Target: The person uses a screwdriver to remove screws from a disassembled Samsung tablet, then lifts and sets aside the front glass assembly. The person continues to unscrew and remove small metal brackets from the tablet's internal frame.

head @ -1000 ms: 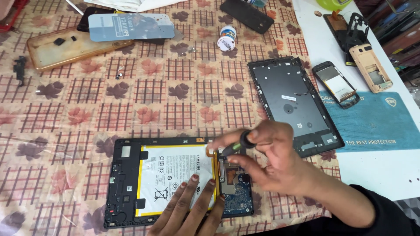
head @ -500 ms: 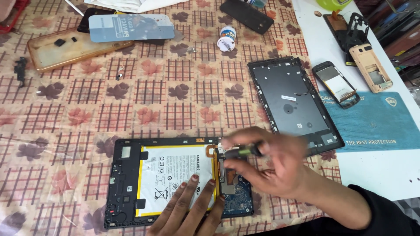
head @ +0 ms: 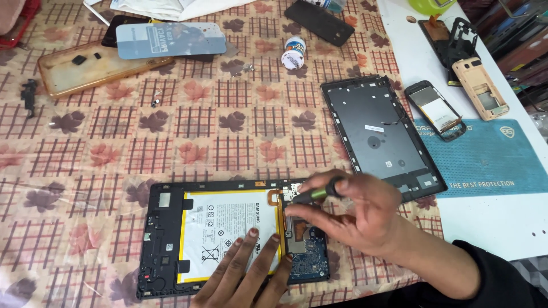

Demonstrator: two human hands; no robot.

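Here the opened tablet (head: 228, 236) lies at six o'clock on the tablecloth (head: 171, 131). The left hand (head: 242, 274) rests flat on its battery (head: 228, 228), fingers close together. The right hand (head: 359, 214) pinches a screwdriver (head: 317, 193) between thumb and fingertips, tip by the tablet's upper edge. The back cover (head: 379, 134) sits at two o'clock of the tablet, apart.

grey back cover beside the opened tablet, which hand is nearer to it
Right. The right hand with its screwdriver sits just below the grey back cover; the left hand rests farther left on the battery.
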